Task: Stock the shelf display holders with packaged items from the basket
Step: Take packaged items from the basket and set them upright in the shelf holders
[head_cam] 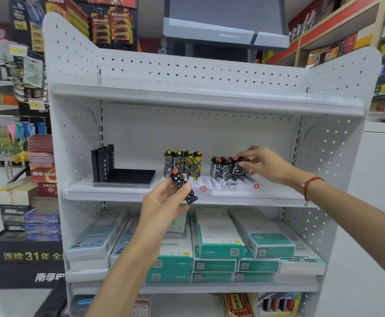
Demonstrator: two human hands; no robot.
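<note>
Shop shelving fills the background, and in front stands a white pegboard rack (pixel 77 72) whose middle shelf (pixel 122 194) carries three display holders. On the shelf below lie stacked green and white boxes (pixel 219 239). The black holder (pixel 129 176) at the left has one back row of black lighters and many bare slots. The middle white holder (pixel 201 181) shows a row of yellow-and-black lighters (pixel 183 164). The right white holder (pixel 235 184) is being filled with black-and-white patterned lighters (pixel 225 169).

The right hand (pixel 261 164) reaches over that holder, its fingertips pinching the top of a lighter at the end of the row; the slot under it is hidden. The left hand (pixel 164 203) waits in front of the shelf edge, thumb and fingers curled round a spare lighter (pixel 183 185) with a red cap. No basket is in view.

To seat it well, I would keep the lighter upright, line its base over the free slot, press straight down without nudging neighbours, then pass the spare across.
</note>
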